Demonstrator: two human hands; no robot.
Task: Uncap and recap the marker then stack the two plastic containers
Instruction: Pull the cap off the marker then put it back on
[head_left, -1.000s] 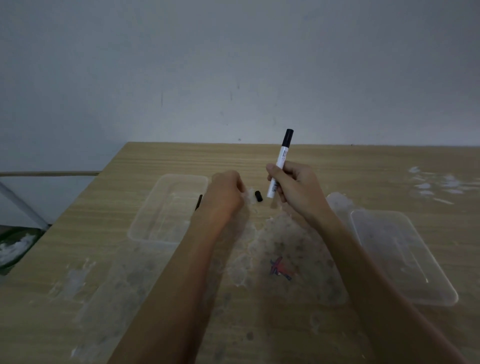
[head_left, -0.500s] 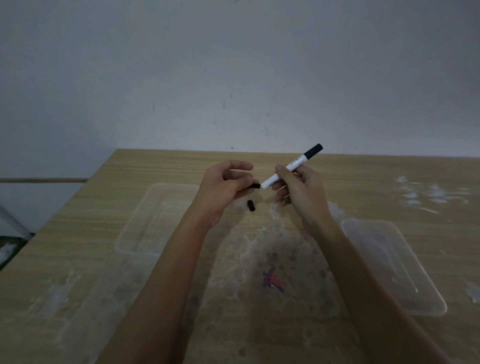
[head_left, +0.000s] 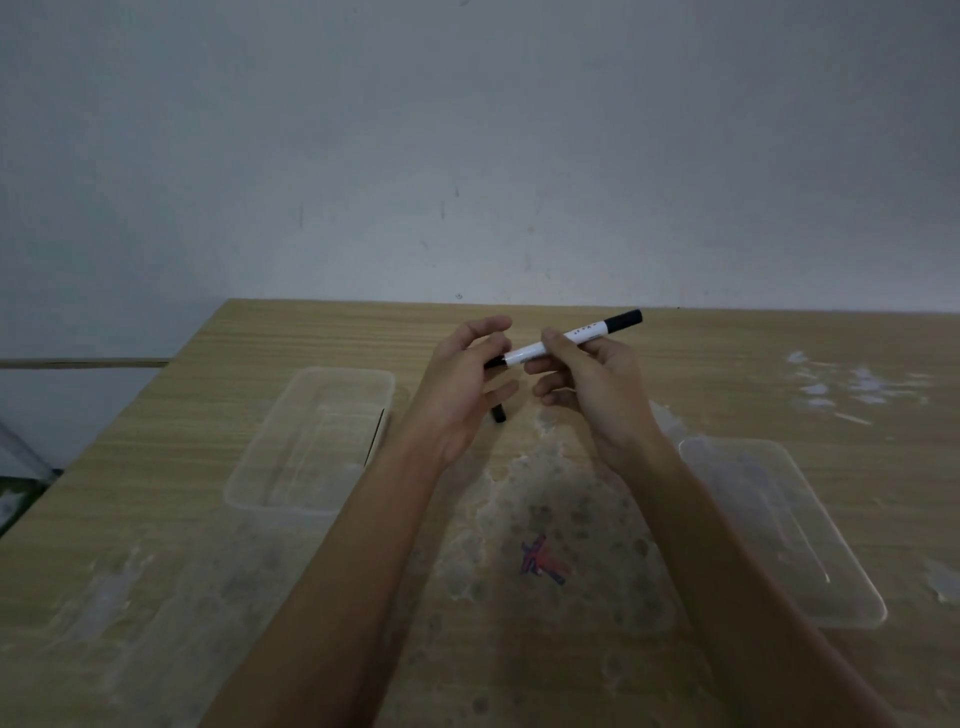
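One big light-brown wooden surface (head_left: 727, 364) fills the bottom of the view, with white smudges and one small red and blue scribble (head_left: 540, 558) on it. Two clear plastic containers lie on it, well apart. One clear container (head_left: 311, 441) is on the left and the other clear container (head_left: 779, 525) is on the right. Two bare arms reach in between them.

The right hand (head_left: 592, 384) is up above the surface, and its grip is closed on one white marker with black ends (head_left: 566, 340). The marker is tilted, with its far end up and to the right. The left hand (head_left: 462, 384) is at the marker's lower black end, with its fingers bent loosely; I cannot tell if its grip is pinching that end. One small black cap (head_left: 500, 414) lies on the surface just under the hands.
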